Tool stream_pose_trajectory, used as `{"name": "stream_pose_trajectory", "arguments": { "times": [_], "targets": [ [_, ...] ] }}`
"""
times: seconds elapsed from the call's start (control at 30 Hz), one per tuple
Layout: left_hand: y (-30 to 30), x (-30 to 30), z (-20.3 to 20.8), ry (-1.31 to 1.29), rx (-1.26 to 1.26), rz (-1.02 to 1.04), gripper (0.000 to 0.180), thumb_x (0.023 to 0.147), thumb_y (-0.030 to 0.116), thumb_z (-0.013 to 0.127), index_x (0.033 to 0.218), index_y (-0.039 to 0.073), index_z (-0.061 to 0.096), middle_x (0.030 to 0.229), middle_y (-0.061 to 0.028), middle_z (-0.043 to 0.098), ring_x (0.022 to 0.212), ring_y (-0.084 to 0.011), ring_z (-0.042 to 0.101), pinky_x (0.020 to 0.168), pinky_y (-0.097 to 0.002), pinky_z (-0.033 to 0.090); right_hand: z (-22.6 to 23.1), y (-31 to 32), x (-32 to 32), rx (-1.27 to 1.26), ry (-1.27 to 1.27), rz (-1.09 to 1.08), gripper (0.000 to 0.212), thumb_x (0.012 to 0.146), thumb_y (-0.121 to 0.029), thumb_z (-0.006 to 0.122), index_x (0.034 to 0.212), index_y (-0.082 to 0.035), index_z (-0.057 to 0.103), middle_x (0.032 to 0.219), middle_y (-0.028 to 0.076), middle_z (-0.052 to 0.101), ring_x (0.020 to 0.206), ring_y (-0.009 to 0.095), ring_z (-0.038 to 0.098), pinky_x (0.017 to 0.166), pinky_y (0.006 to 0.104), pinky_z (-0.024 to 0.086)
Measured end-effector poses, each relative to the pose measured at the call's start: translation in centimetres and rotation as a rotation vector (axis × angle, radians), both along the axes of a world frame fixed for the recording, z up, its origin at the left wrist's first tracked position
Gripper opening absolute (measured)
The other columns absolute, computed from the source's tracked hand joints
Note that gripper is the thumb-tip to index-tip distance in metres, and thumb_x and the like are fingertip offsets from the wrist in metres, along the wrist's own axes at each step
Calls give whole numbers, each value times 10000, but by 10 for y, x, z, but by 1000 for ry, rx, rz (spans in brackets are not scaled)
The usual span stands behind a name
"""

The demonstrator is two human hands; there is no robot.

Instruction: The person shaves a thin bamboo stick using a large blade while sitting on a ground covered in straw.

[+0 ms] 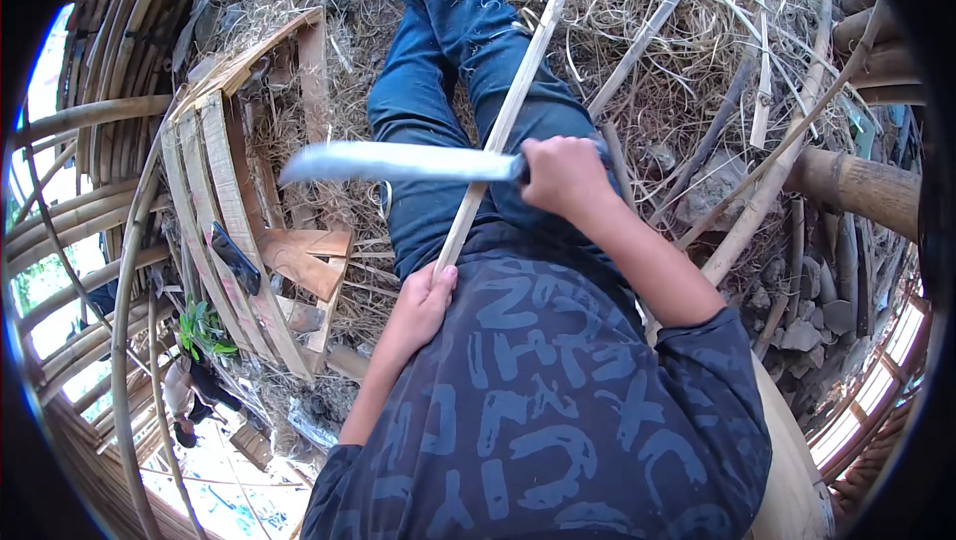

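My right hand is closed around the dark handle of a machete. Its long, broad blade points left across my thighs and is a little smeared by motion. The blade crosses a pale split bamboo strip; whether the two touch I cannot tell. That strip runs from my waist up over my legs toward the far side. Its near end is gripped by my left hand, thumb along the top, close against my shirt.
A slatted wooden crate stands at the left with a dark phone on its slats. Shavings cover the ground beyond. Bamboo poles and stones lie at the right. Another person is beyond the bamboo wall, lower left.
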State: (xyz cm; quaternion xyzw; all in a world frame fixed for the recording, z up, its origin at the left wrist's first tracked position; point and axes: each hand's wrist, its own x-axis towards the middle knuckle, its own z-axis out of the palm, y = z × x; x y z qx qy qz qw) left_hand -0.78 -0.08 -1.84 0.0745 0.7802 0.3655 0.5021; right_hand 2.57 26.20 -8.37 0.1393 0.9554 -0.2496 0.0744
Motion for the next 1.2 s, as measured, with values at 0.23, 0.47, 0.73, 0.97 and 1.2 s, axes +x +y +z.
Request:
{"name": "stream_pose_trajectory", "arguments": {
  "times": [0.23, 0.47, 0.73, 0.97, 1.2],
  "targets": [
    [-20, 9, 10, -27, -14, 63, 320, 1024, 276, 462, 838, 24, 531, 654, 25, 463, 605, -76, 420, 571, -259, 381, -25, 83, -31, 198, -118, -351, 263, 718, -197, 606, 891, -29, 712, 900, 211, 707, 887, 351, 703, 781, 453, 563],
    [-9, 4, 11, 30, 9, -10, 319, 1025, 267, 462, 853, 9, 537, 661, 35, 452, 617, -73, 398, 567, -267, 364, -27, 199, -2, 114, -150, -690, 367, 798, -351, 652, 915, -8, 717, 879, 225, 704, 872, 373, 691, 792, 457, 548],
    [-3, -3, 1, -184, 2, 93, 335, 1032, 314, 457, 815, 70, 531, 678, 68, 429, 610, -35, 371, 559, -211, 331, -4, 44, 18, -123, -55, -256, 371, 710, -371, 729, 876, -40, 708, 821, 223, 686, 803, 363, 685, 764, 450, 546],
    [-8, 3, 8, -164, -34, 130, 343, 1034, 326, 456, 807, 80, 530, 668, 74, 423, 593, -29, 361, 544, -200, 323, -20, 55, -1, 68, -84, -278, 237, 701, -250, 685, 820, -48, 715, 810, 199, 698, 817, 361, 695, 775, 447, 556],
    [-5, 3, 8, -188, -5, 144, 351, 1031, 343, 459, 805, 84, 532, 651, 81, 408, 575, -27, 352, 520, -200, 314, -45, 137, 7, 65, -89, -653, 339, 772, -332, 690, 899, -19, 715, 859, 216, 702, 853, 382, 690, 798, 461, 555]
  ]
}}
